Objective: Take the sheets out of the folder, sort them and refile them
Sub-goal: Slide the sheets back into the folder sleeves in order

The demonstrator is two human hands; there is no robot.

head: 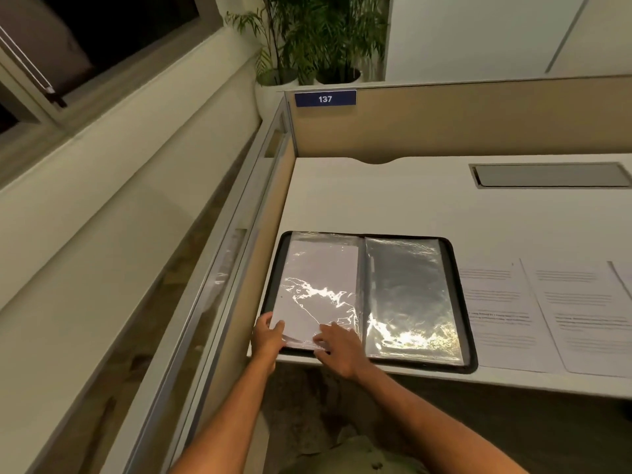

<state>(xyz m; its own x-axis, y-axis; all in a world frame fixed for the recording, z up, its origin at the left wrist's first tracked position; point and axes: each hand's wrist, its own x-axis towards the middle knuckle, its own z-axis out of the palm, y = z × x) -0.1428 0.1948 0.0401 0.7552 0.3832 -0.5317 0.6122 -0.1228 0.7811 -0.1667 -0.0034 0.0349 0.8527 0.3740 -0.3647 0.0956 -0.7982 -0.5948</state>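
A black folder (455, 268) lies open on the white desk, near its front left corner, with clear plastic sleeves on both sides. The left sleeve (321, 268) holds a white sheet; the right sleeve (407, 289) looks dark and empty. My left hand (268, 338) grips the near left corner of the left sleeve, thumb on top. My right hand (338, 347) rests on the sleeve's near edge with the fingers spread flat. Printed sheets (496, 302) lie in a row on the desk right of the folder.
Beige partition walls (444, 124) with a blue "137" sign (325, 98) close the desk at the back and left. A grey cable flap (550, 175) sits in the desk at the back right. Potted plants (318, 46) stand behind the partition.
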